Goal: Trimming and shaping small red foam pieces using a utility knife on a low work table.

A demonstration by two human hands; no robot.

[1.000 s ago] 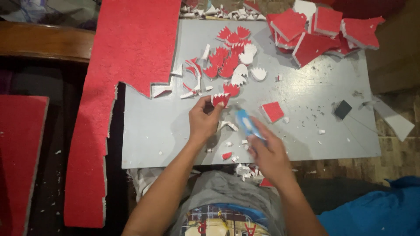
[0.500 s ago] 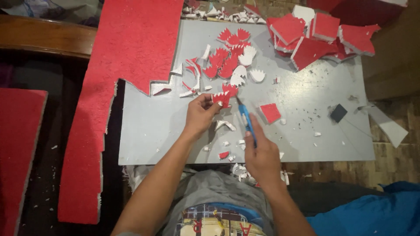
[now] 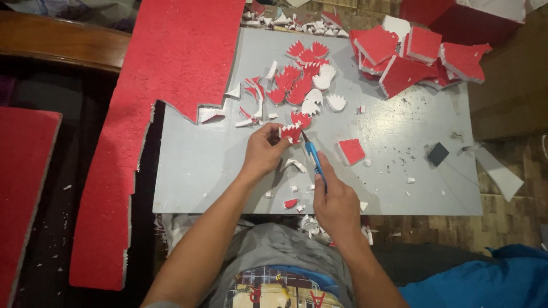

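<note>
A: Head view, what's the left hand (image 3: 264,153) doing?

B: Fingers pinched tight on a small red foam piece (image 3: 291,132) w/ a jagged, toothed edge, held just above the grey table (image 3: 194,171), abt mid-table, a bit toward the far side.

A: Right hand (image 3: 337,202)?

B: Closed round a blue craft knife (image 3: 313,159), pen-style grip. The tip sits right at the red piece's right edge; can't tell if it's actually cutting in.

A: Where's the piece vs. the rest?

B: Just on the near side of a pile of finished cutouts (image 3: 302,85), red and white, same toothed shape, spread toward the table's far edge. White offcuts (image 3: 251,117) lie left of that pile, next to the hand.

A: Other stuff on the table?

B: A small red square (image 3: 351,151) just right of the knife. A dark square block (image 3: 438,154) further right, well apart from the hands. A stack of red foam blocks (image 3: 411,57) w/ white sides at the far right corner. Crumbs and scraps (image 3: 294,197) between the two hands and along the near edge.

A: Off the table?

B: A big red foam sheet (image 3: 148,108) w/ a ragged cut edge, draped over the table's far left corner and running down the left side. Another red sheet (image 3: 23,182) at the far left. A white strip (image 3: 499,174) on the floor, right. Blue cloth (image 3: 485,279) bottom right.
</note>
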